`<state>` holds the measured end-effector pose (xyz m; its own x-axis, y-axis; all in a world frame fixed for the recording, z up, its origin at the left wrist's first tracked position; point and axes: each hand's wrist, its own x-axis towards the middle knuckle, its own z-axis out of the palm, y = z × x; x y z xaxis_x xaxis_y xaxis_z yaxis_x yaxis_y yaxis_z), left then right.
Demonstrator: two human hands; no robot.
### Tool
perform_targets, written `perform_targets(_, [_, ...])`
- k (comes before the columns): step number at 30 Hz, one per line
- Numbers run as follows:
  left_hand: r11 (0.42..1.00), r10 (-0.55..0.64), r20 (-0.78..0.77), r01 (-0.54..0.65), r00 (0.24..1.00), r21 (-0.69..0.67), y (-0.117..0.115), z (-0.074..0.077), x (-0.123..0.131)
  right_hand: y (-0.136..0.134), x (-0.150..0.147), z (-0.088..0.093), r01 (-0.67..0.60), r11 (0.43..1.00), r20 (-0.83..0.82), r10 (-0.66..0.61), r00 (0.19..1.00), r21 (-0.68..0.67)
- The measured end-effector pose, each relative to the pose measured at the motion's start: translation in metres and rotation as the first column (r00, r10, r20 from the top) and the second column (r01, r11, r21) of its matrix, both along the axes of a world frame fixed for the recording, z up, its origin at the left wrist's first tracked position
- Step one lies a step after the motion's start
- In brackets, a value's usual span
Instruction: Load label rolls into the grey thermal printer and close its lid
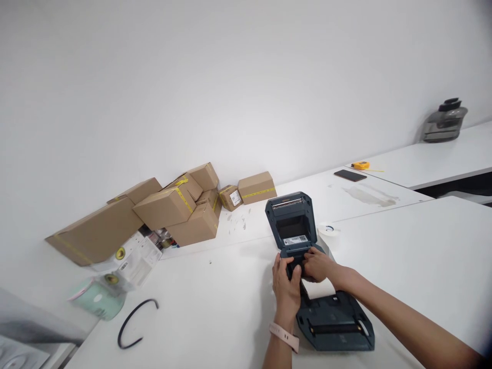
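Observation:
A dark label printer (291, 215) stands with its lid swung up and its front part (336, 320) folded down on the table. My left hand (286, 287), with a pink watch band at its wrist, grips the printer's left edge, thumb over the rim. My right hand (319, 264) reaches into the printer's opening, fingers bent and their tips hidden inside; what they hold cannot be made out. Below it, a white paper strip (320, 288) comes out over the lowered front. A white roll (328, 230) sits just behind the printer on the right.
Cardboard boxes (196, 225) are piled against the wall at left. A black cable (125, 325), a mint-green container (102, 300) and plastic packets (140, 259) lie nearer. Farther right are a phone (350, 176), a yellow tape measure (360, 165) and a grey jug (444, 123).

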<state>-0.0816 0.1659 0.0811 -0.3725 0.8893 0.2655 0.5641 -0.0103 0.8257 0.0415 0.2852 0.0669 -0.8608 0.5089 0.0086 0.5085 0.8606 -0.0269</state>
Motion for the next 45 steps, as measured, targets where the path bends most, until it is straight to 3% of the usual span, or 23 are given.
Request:
perform_targets(5, [0.996,-0.016,-0.03,0.019,0.999,0.092,-0.014,0.004,0.003,-0.006,0.003,0.012,-0.022,0.999,0.156,0.03,0.987,-0.05])
perform_targets(10, [0.927,-0.235,-0.054,0.24,0.97,0.289,-0.058,0.004,0.017,-0.006,0.001,0.022,-0.012,0.996,0.164,0.026,0.986,-0.083])
perform_targets(14, [0.947,-0.159,-0.184,0.203,0.97,0.25,-0.067,0.001,0.029,-0.011,0.005,0.032,-0.046,0.992,0.142,0.063,0.988,-0.119])
perform_targets(18, [0.876,-0.108,-0.339,0.251,0.935,0.412,-0.059,-0.005,0.035,-0.017,0.014,0.049,-0.087,0.983,0.086,0.102,0.991,-0.16])
perform_targets(25, [0.807,-0.046,-0.4,0.27,0.915,0.524,-0.074,-0.017,0.044,-0.017,0.015,0.06,-0.128,0.959,-0.023,0.126,0.992,-0.254])
perform_targets(29, [0.789,-0.023,-0.4,0.262,0.916,0.555,-0.079,-0.026,0.048,-0.023,0.023,0.073,-0.17,0.944,-0.189,0.119,0.975,-0.282])
perform_targets(31, [0.793,-0.001,-0.383,0.234,0.924,0.563,-0.081,-0.032,0.051,-0.025,0.032,0.091,-0.203,0.938,-0.346,0.099,0.933,-0.279])
perform_targets(33, [0.797,0.018,-0.338,0.19,0.941,0.574,-0.083,-0.041,0.056,-0.022,0.04,0.113,-0.175,0.955,-0.543,0.018,0.84,-0.24])
perform_targets(37, [0.781,0.047,-0.267,0.131,0.963,0.611,-0.088,-0.058,0.065,0.005,0.044,0.152,0.059,0.984,-0.852,-0.173,0.493,-0.165])
perform_targets(39, [0.757,0.089,-0.262,0.105,0.961,0.644,-0.091,-0.064,0.067,0.022,0.039,0.164,0.104,0.977,-0.896,-0.211,0.392,-0.184])
perform_targets(42, [0.73,0.14,-0.261,0.078,0.955,0.679,-0.097,-0.067,0.069,0.036,0.032,0.168,0.045,0.966,-0.88,-0.252,0.403,-0.256])
perform_targets(45, [0.734,0.152,-0.272,0.076,0.95,0.675,-0.103,-0.066,0.07,0.027,0.032,0.161,-0.007,0.954,-0.879,-0.274,0.39,-0.3])
